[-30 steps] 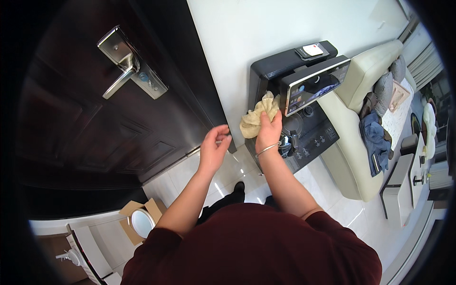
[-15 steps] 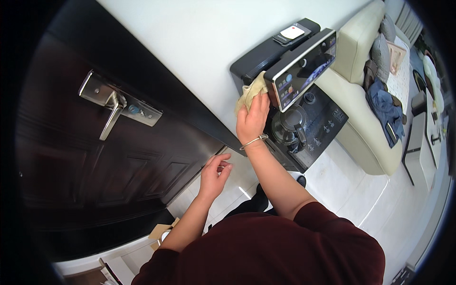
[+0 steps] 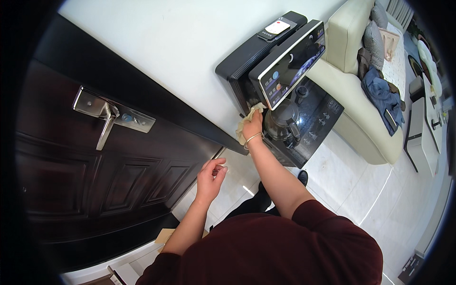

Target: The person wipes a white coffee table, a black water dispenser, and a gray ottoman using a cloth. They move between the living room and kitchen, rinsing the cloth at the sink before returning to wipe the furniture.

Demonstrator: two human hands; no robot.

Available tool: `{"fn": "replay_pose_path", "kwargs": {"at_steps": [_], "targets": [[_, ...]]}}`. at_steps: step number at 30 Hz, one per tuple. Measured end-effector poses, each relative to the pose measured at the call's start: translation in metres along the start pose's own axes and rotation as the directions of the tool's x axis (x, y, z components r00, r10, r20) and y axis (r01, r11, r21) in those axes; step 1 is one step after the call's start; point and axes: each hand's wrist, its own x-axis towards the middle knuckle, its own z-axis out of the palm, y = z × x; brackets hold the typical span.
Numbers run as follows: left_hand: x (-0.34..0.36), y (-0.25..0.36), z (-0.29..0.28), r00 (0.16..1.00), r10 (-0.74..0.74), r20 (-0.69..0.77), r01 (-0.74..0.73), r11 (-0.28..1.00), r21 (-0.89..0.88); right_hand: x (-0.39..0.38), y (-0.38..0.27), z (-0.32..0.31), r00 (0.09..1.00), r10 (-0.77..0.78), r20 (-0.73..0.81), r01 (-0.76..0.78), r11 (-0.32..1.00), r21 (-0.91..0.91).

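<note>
My right hand (image 3: 252, 125) is closed on a pale yellow cloth (image 3: 241, 133), pressing it against the left side of a black tea bar machine (image 3: 311, 135), low by the worktop. Part of the cloth is hidden under the fingers. Just right of that hand, a glass kettle (image 3: 280, 124) with a dark handle stands on the machine's glossy top. Above the kettle juts the machine's tilted display panel (image 3: 293, 65), its screen lit. My left hand (image 3: 211, 178) hangs in the air near the door, fingers loosely bent and thumb apart, with nothing in it.
A dark brown door (image 3: 118, 166) with a metal lever handle (image 3: 107, 128) fills the left. A phone (image 3: 277, 29) lies on the machine's rear top. To the right stands a cream sofa (image 3: 363, 114) with blue clothing (image 3: 381, 97) on it. A cardboard piece (image 3: 164, 235) is at lower left.
My right hand has moved the cloth down the machine's side, from beside the display panel to beside the kettle. My left hand has shifted slightly; the whole view has tilted a little.
</note>
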Motion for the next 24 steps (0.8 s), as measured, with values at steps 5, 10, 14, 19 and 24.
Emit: {"fn": "replay_pose_path", "kwargs": {"at_steps": [5,10,14,19,24], "targets": [[-0.002,0.005,0.003,1.000,-0.008,-0.015,0.008,1.000,-0.006,-0.021,-0.088,-0.023,0.955,-0.282,-0.092,0.288,0.955,0.069],[0.001,0.016,0.017,0.999,0.001,-0.044,-0.002,0.999,-0.036,-0.024,-0.098,-0.037,0.945,-0.327,-0.021,0.328,0.944,0.043],[0.017,0.027,0.026,0.998,0.057,-0.020,-0.058,0.997,-0.045,-0.024,-0.047,-0.043,0.983,-0.141,0.118,0.146,0.989,-0.033],[0.040,0.030,0.049,0.999,-0.004,0.032,0.009,0.983,-0.185,-0.075,-0.001,-0.101,0.899,-0.136,0.415,0.140,0.990,0.022],[0.061,0.051,0.112,0.952,-0.180,0.248,0.275,0.861,-0.428,-0.088,0.039,-0.211,0.832,0.117,0.542,-0.103,0.993,-0.057]]}}
